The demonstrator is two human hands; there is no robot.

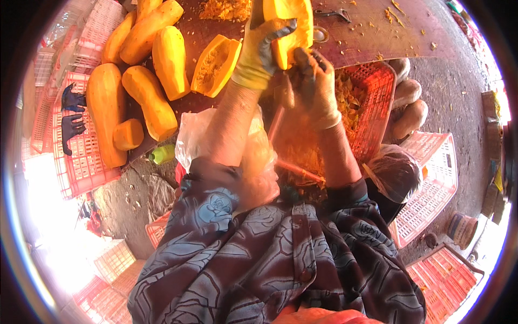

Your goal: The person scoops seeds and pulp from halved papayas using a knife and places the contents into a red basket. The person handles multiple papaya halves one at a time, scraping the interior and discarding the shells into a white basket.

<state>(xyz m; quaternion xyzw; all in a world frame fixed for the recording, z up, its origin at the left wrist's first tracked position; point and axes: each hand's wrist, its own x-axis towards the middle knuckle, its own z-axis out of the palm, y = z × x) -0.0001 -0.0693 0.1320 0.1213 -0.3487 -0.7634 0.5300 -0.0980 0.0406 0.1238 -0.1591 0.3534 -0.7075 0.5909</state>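
Note:
My left hand (261,52), in a light glove with dark-coated fingers, grips a hollowed half of a peeled orange squash (297,24) near the top of the view. My right hand (317,83), gloved alike, is closed at the lower end of that half. A blurred tool handle (287,92) juts from its fingers; the tool's working end is hidden. Left of my left hand lies a cut squash half (215,67) with seeds and fibre inside. Under my right forearm is a red plastic crate (370,109) holding orange peelings (348,97).
Several peeled squashes (151,103) lie on the table's left side. Scooped pulp (226,9) and a peeler-like tool (336,15) rest on the table (380,36). Dark gloves (73,125) hang on a pink crate (87,162). Unpeeled squashes (408,109) and a crate (429,182) stand at right.

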